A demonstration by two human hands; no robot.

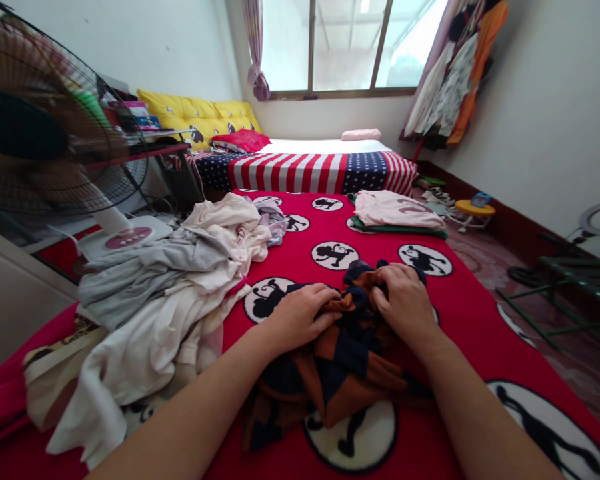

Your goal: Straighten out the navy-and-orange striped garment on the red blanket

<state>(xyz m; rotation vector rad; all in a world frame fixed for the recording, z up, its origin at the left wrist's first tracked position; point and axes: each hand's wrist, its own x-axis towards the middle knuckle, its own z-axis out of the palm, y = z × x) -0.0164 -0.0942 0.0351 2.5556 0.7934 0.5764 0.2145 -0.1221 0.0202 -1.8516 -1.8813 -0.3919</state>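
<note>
A crumpled garment [347, 360] with brown and dark navy checks lies bunched on the red bedspread [300, 260], which has round monkey prints. My left hand [305, 315] grips the cloth at its upper left side, fingers curled into the folds. Across from it, my right hand [405, 299] pinches the upper right part of the same garment. The fingertips of both hands are partly hidden in the fabric. What kind of garment it is cannot be made out.
Left of my arm is a loose heap of white and grey clothes [180, 280]. Folded clothes, a pink one [395, 209] on top, lie at the far right. A fan [55, 133] stands at left, a green folding stool [570, 287] at right. Behind is another bed [290, 172].
</note>
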